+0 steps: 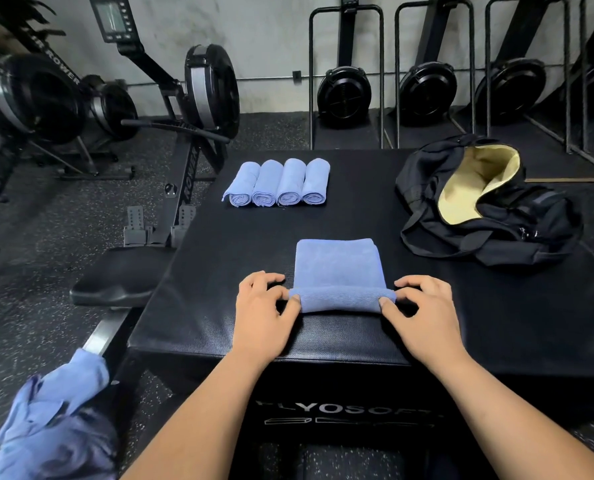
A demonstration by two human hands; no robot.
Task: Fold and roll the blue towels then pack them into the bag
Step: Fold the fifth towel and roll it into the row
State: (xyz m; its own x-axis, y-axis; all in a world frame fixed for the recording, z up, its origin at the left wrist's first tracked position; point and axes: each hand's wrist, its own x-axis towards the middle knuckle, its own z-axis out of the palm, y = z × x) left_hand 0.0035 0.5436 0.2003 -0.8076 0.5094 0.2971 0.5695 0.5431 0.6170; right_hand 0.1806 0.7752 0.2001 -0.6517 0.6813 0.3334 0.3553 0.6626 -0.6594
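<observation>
A folded blue towel (337,263) lies in a narrow strip on the black padded box (240,258), its near end rolled into a small tube. My left hand (264,313) pinches the left end of that roll. My right hand (423,313) pinches the right end. Several rolled blue towels (279,183) lie side by side at the far left of the box top. A black duffel bag (496,233) with a pale yellow lining sits open at the far right of the box.
A heap of loose blue towels (53,420) lies on a rowing machine seat rail at the lower left. Rowing machines (191,98) stand left and behind the box. More stand upright along the back wall (427,91).
</observation>
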